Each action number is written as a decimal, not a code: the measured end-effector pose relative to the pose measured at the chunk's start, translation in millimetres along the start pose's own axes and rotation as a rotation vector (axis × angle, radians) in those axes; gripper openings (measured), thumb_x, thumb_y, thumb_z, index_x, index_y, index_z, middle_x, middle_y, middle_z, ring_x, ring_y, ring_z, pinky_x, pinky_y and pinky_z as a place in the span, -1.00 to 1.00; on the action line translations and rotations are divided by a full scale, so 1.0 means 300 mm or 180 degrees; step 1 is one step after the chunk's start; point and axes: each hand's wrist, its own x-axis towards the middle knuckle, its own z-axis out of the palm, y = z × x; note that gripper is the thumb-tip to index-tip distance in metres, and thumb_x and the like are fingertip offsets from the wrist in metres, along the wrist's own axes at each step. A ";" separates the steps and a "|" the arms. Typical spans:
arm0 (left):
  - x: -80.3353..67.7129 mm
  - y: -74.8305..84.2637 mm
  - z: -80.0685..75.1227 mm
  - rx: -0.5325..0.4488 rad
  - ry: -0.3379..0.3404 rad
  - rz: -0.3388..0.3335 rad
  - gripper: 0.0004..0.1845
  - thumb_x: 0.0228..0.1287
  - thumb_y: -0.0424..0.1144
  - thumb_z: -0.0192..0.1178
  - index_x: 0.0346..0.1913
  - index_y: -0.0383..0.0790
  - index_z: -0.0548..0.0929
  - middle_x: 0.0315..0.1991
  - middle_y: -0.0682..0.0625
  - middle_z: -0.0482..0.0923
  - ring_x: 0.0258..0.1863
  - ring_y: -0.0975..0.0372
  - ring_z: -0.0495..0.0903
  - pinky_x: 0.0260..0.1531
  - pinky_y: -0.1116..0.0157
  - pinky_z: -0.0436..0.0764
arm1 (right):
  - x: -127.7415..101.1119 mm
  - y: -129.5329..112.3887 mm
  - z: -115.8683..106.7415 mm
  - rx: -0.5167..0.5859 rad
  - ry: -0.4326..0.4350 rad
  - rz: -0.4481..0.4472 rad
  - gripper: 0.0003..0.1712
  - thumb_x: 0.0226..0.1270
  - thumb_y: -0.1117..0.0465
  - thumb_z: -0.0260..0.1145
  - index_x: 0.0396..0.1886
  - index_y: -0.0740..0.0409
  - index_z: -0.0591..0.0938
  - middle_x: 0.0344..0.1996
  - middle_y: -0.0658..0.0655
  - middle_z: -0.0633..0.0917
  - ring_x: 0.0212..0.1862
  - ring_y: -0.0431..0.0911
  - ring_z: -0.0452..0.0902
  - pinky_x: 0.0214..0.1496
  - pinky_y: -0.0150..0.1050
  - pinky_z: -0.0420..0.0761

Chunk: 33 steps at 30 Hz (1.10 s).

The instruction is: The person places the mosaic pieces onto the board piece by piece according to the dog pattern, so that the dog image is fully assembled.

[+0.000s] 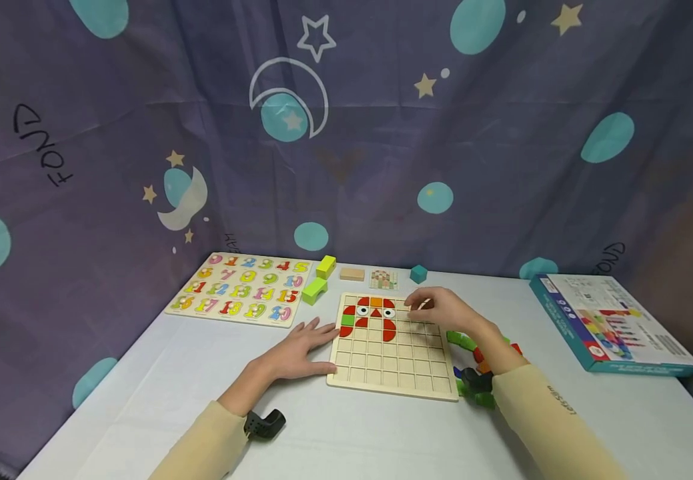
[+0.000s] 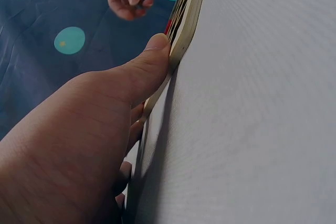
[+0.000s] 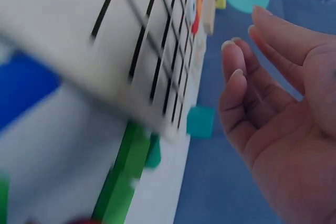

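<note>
A wooden grid board (image 1: 391, 367) lies on the white table, with red, orange and green pieces and two eye pieces (image 1: 370, 313) filling its top-left cells. My left hand (image 1: 321, 347) rests flat on the table beside the board's left edge, and its thumb (image 2: 152, 59) presses against that edge (image 2: 186, 24). My right hand (image 1: 423, 307) hovers over the board's upper right, fingers curled, and seems to pinch a small piece between thumb and fingertips. The right wrist view shows only this hand's palm and loosely bent fingers (image 3: 236, 93); the pinch is hidden.
Loose coloured pieces (image 1: 472, 373) lie right of the board, under my right forearm. Behind it are a yellow block (image 1: 325, 266), green arch (image 1: 314, 291), wooden block (image 1: 352, 273), pattern card (image 1: 383, 279) and teal cube (image 1: 419, 273). A number puzzle (image 1: 244, 290) lies far left, a box (image 1: 613, 323) right.
</note>
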 end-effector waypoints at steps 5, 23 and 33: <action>-0.001 -0.001 0.000 0.0005 0.0003 0.0007 -0.15 0.31 0.26 0.24 0.53 -0.09 0.33 0.54 -0.04 0.20 0.56 -0.11 -0.08 0.48 -0.16 -0.11 | -0.056 0.046 -0.041 0.0005 0.0054 0.0117 -0.72 0.38 0.23 0.40 0.01 0.27 0.70 -0.19 0.10 0.67 -0.22 -0.02 0.58 -0.14 -0.15 0.61; 0.003 -0.006 0.000 0.0013 0.0007 0.0025 -0.15 0.32 0.27 0.23 0.54 -0.09 0.32 0.54 -0.05 0.19 0.56 -0.11 -0.08 0.47 -0.16 -0.11 | -0.271 0.155 -0.103 -0.0065 -0.0080 0.0630 -0.69 0.31 0.18 0.46 -0.02 0.21 0.69 -0.22 0.06 0.64 -0.23 -0.04 0.55 -0.21 -0.25 0.67; 0.004 -0.007 0.000 0.0012 -0.0017 0.0032 -0.14 0.31 0.27 0.24 0.54 -0.11 0.32 0.54 -0.07 0.18 0.56 -0.12 -0.09 0.47 -0.16 -0.12 | -0.345 0.207 -0.112 -0.0106 -0.0083 0.0650 -0.77 0.30 0.22 0.46 -0.11 0.21 0.69 -0.31 0.04 0.64 -0.27 -0.04 0.52 -0.24 -0.36 0.64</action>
